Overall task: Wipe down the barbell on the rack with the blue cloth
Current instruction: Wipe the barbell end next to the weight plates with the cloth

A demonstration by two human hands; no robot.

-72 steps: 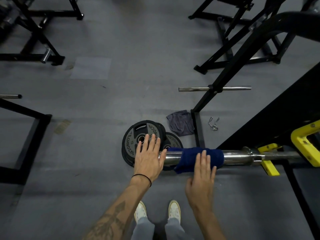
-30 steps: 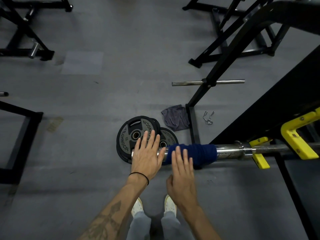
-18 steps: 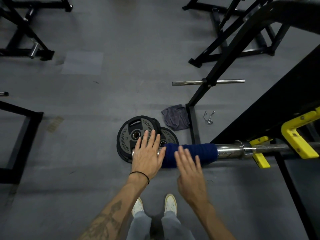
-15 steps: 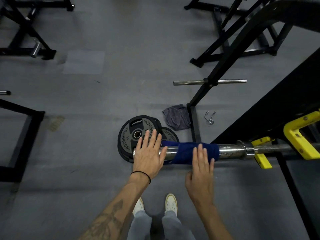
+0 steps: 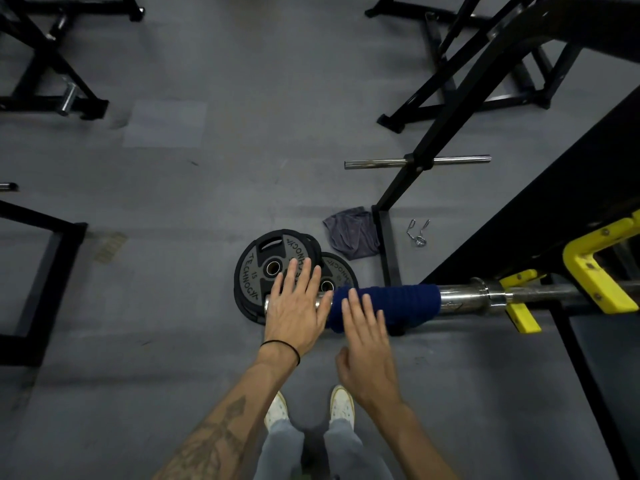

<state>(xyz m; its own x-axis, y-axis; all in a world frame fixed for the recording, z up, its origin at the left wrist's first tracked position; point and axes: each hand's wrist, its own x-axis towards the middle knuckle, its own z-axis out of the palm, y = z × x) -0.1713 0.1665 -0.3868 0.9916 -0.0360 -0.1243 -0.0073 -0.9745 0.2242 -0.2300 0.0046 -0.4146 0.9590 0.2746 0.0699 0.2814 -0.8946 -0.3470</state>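
The steel barbell (image 5: 464, 296) lies across the rack, its sleeve end pointing left. A blue cloth (image 5: 401, 298) is draped over the sleeve. My left hand (image 5: 294, 308) lies flat on the sleeve's free end, fingers straight. My right hand (image 5: 363, 327) presses straight fingers on the left part of the cloth, close beside my left hand. The bar's right part runs under yellow rack hooks (image 5: 595, 271).
Two black weight plates (image 5: 256, 271) lie on the floor under the sleeve end. A grey rag (image 5: 349, 233) and a spring collar (image 5: 418, 233) lie by the rack's foot (image 5: 387, 251). Black frames stand at left (image 5: 45, 265) and at the back.
My right hand has slid left along the sleeve with the cloth, after sliding right half a second ago. My left hand has stayed on the sleeve end.
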